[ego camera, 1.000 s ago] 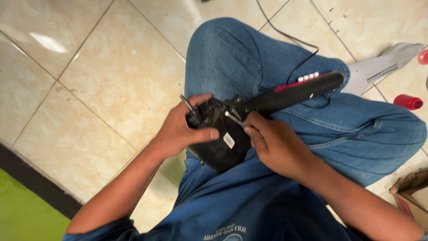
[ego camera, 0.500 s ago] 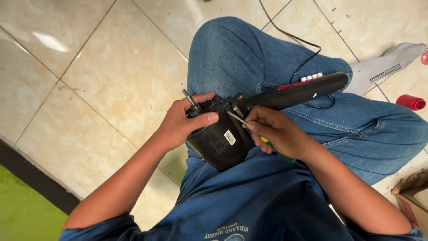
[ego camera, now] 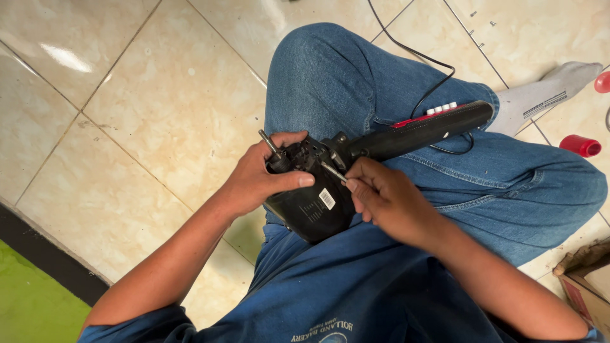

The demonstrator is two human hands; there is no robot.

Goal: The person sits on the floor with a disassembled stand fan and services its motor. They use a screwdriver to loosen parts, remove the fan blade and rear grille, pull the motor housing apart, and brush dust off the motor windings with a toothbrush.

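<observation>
A black hand-held electric appliance (ego camera: 318,203) rests on my lap, its long handle (ego camera: 419,130) with a red strip and white buttons pointing right over my thigh. A metal shaft (ego camera: 269,142) sticks out at its upper left. My left hand (ego camera: 260,178) wraps around the body's left end, thumb across the top. A thin screwdriver (ego camera: 333,171) is gripped in my right hand (ego camera: 387,200), its metal tip set into the open top of the body.
I sit cross-legged in blue jeans (ego camera: 356,82) on beige floor tiles (ego camera: 159,95). A black cord (ego camera: 413,57) runs across the thigh. A red cap-like piece (ego camera: 579,145) lies right, a cardboard box (ego camera: 584,286) bottom right, small screws (ego camera: 481,32) top, green mat (ego camera: 32,298) bottom left.
My right hand has brought the screwdriver up so its tip sits in the top of the appliance. The left hand keeps its grip; the view shifted slightly.
</observation>
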